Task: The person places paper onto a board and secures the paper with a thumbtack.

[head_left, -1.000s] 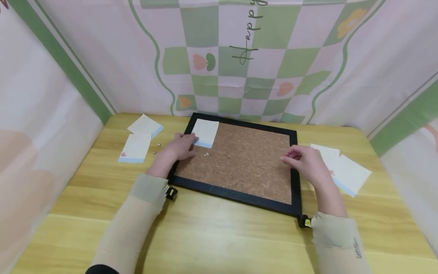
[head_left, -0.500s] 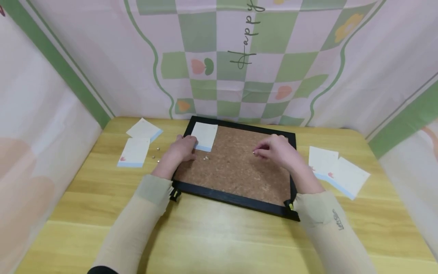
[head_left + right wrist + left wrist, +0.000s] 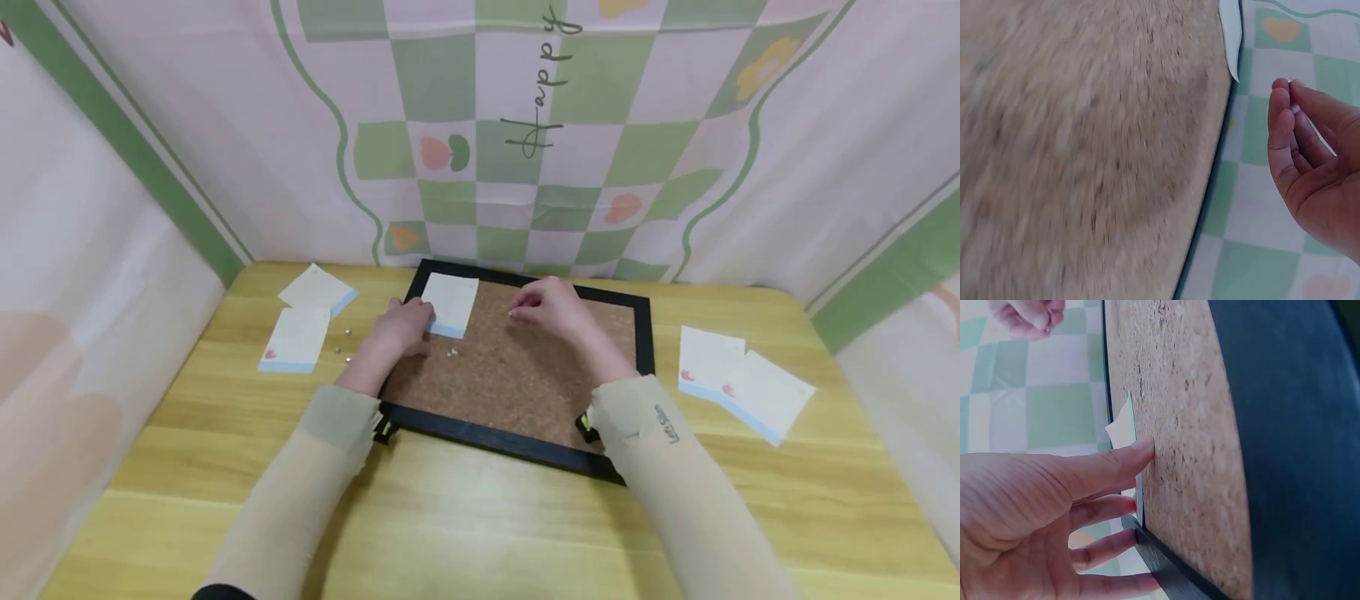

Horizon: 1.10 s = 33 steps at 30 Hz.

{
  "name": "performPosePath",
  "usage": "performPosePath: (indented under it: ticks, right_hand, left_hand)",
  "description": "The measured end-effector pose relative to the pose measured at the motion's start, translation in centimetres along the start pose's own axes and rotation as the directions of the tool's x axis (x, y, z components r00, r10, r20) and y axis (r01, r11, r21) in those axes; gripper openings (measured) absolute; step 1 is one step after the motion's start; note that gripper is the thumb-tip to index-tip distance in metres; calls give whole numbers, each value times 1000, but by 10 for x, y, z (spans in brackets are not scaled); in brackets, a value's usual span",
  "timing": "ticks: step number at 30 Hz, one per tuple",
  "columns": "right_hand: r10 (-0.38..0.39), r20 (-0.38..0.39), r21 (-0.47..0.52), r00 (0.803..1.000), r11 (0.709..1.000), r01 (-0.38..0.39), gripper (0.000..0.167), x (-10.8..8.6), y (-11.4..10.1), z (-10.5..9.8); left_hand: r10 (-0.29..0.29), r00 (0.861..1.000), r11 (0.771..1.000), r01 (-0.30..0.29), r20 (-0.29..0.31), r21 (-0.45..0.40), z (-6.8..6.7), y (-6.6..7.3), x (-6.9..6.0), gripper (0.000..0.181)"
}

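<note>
The card (image 3: 452, 302) lies in the cork board's (image 3: 517, 379) far left corner, and the left hand (image 3: 403, 327), fingers loosely extended and thumb on the cork, rests at its edge, I'd guess so it won't slide. That frees the right hand (image 3: 553, 308), which hovers over the board pinching a small pale thing (image 3: 511, 313), perhaps a pin; only fingertips would suit something so tiny. Pale bits (image 3: 453, 352) lie within easy reach, while spare cards (image 3: 772, 396) sit off to both sides, probably out of the way.
</note>
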State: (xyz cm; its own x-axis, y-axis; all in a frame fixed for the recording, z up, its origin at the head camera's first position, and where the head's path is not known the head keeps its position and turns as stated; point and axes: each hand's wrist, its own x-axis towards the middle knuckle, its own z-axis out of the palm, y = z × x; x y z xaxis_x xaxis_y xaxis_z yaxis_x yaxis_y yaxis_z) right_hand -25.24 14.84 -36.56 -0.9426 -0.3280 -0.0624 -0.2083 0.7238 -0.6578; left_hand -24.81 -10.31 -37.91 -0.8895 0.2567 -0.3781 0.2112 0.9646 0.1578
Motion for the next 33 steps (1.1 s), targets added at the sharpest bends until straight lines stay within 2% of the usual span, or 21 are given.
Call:
performPosePath:
  ticks: [10, 18, 22, 33]
  right_hand:
    - [112, -38, 64, 993, 992, -110, 15, 38, -11, 29]
    - [120, -80, 145, 989, 984, -108, 15, 60, -15, 45]
    - [145, -70, 180, 987, 975, -130, 15, 72, -16, 50]
    - [271, -59, 230, 961, 940, -251, 15, 107, -15, 67]
  left_hand:
    - [13, 1000, 1000, -13, -13, -2, -3, -2, 4, 53]
    - [21, 1000, 1000, -20, -4, 17, -5, -4, 6, 53]
    - [26, 1000, 999, -25, -3, 20, -6, -5, 7, 52]
    - [47, 999, 999, -47, 5, 14, -6, -6, 9, 52]
